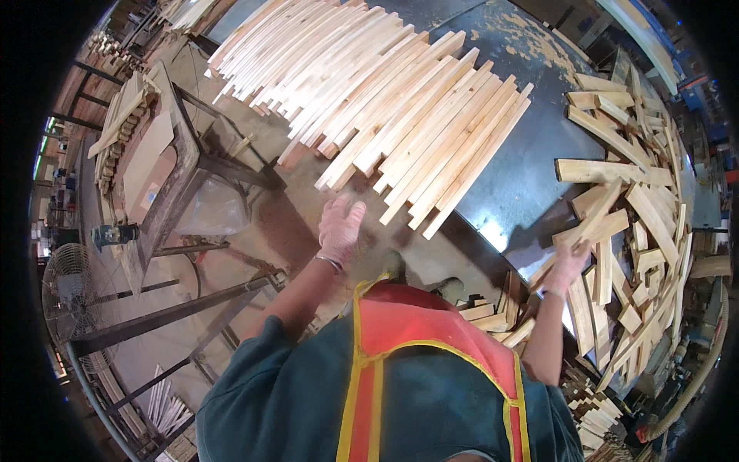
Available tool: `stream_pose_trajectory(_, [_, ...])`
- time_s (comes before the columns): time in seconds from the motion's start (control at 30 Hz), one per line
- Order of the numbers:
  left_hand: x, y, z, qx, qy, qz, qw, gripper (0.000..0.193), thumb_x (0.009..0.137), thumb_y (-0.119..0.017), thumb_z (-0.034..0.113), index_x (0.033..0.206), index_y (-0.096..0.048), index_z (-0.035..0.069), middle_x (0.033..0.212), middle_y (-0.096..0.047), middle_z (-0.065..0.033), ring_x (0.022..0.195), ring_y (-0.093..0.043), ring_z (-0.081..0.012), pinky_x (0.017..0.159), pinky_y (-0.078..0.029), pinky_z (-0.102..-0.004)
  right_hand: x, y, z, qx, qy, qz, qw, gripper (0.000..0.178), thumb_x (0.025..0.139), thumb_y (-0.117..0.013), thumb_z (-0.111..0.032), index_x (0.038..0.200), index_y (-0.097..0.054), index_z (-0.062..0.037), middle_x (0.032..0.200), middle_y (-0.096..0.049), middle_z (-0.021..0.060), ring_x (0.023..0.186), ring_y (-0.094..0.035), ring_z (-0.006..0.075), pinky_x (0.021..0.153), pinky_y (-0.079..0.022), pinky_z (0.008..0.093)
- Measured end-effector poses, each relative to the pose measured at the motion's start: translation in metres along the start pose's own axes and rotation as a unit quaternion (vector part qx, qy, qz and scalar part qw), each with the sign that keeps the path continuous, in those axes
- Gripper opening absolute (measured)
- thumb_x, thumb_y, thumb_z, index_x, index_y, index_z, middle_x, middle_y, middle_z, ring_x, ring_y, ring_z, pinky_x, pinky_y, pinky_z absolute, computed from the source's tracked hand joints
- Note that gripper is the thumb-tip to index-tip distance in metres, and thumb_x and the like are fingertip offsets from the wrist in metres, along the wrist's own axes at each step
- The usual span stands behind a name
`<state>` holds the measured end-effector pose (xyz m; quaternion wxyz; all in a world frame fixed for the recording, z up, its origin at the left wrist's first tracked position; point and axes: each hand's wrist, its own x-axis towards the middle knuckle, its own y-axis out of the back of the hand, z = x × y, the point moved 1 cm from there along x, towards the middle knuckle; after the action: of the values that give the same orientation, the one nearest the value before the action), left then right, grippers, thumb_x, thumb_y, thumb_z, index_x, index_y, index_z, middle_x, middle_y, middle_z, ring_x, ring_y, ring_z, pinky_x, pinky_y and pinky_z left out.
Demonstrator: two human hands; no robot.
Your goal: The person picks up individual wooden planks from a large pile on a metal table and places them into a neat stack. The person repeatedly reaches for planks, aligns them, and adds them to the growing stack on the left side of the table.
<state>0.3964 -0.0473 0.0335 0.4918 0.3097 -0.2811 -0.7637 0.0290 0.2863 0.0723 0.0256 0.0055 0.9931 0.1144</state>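
Observation:
My left hand (339,231), in a thin pale glove, hovers just short of the near ends of a long row of wooden strips (431,115). Its thumb stands apart from the fingers and nothing shows in it. The strips lie side by side on a dark metal table (512,192), their uneven ends overhanging its edge. At the right, my right hand (566,268), slightly blurred, closes on the lower end of a short wooden board (603,213) that slants up over a loose heap of wood pieces (650,254). The fingertips are partly hidden.
A worktable (165,165) with stacked wood stands at the left, near a caged fan (73,289) and metal rails (169,316). Short offcuts (493,316) lie low beside my body. A hose (712,358) curves at the far right. Sawdust covers part of the far tabletop.

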Motion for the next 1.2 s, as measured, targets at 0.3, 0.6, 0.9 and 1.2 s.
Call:
stream_pose_trajectory(0.3, [0.048, -0.064, 0.059, -0.525, 0.252, -0.156, 0.798, 0.047, 0.105, -0.066, 0.047, 0.123, -0.069, 0.003, 0.113, -0.073, -0.0091, 0.096, -0.066, -0.0212, 0.081, -0.057, -0.0387, 0.008, -0.125, 0.023, 0.091, -0.144, -0.32, 0.932, 0.048, 0.082, -0.065, -0.008, 0.13, -0.067, -0.0036, 0.114, -0.07, 0.0054, 0.102, -0.059, 0.0154, 0.087, -0.048, 0.0316])
stream_pose_trajectory(0.6, [0.077, -0.077, 0.151, -0.03, -0.095, -0.286, 0.953, 0.073, 0.098, -0.06, 0.059, 0.143, -0.06, 0.002, 0.145, -0.063, -0.0251, 0.134, -0.059, -0.043, 0.113, -0.045, -0.047, 0.066, -0.119, -0.021, -0.039, -0.177, -0.44, 0.88, 0.067, 0.092, -0.078, -0.035, 0.149, -0.056, -0.0058, 0.131, -0.069, 0.0089, 0.117, -0.066, 0.0188, 0.099, -0.054, 0.0345])
stream_pose_trajectory(0.9, [0.139, -0.172, 0.267, 0.115, -0.029, -0.275, 0.954, 0.11, 0.084, -0.073, 0.073, 0.156, -0.043, -0.005, 0.154, -0.052, -0.0304, 0.144, -0.052, -0.0407, 0.119, -0.044, -0.044, 0.145, -0.177, -0.004, -0.117, -0.156, -0.454, 0.869, 0.086, 0.091, -0.082, -0.051, 0.149, -0.048, 0.002, 0.133, -0.068, 0.014, 0.113, -0.066, 0.0216, 0.099, -0.054, 0.0345])
stream_pose_trajectory(1.2, [0.111, -0.099, 0.4, -0.036, -0.157, -0.122, 0.979, 0.106, 0.077, -0.081, 0.052, 0.157, -0.038, -0.004, 0.148, -0.053, -0.0259, 0.139, -0.053, -0.04, 0.118, -0.045, -0.0453, 0.163, -0.132, -0.135, 0.066, -0.003, -0.361, 0.93, 0.076, 0.092, -0.084, -0.042, 0.145, -0.055, 0.0043, 0.131, -0.068, 0.0122, 0.119, -0.062, 0.0207, 0.108, -0.048, 0.0352])
